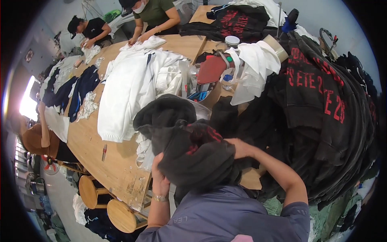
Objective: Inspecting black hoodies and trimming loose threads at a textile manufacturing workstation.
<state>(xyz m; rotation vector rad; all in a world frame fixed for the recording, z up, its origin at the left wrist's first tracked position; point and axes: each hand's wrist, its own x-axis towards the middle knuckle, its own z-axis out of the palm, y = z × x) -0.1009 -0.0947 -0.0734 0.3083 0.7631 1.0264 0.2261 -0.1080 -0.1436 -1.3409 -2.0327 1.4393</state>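
Observation:
A bunched dark grey garment with red print [193, 155] is held up close in front of me. My left hand [160, 177], with a wristwatch, grips its lower left edge. My right hand [238, 147] holds its right side, the fingers tucked into the cloth. More of the same dark fabric [165, 111] lies behind it on the wooden table [117, 161].
A tall heap of dark garments with red lettering [322, 101] fills the right. White garments [133, 84] and navy ones [80, 86] lie across the table. Other people work at the far end and left side. Round wooden stools [121, 213] stand below the table edge.

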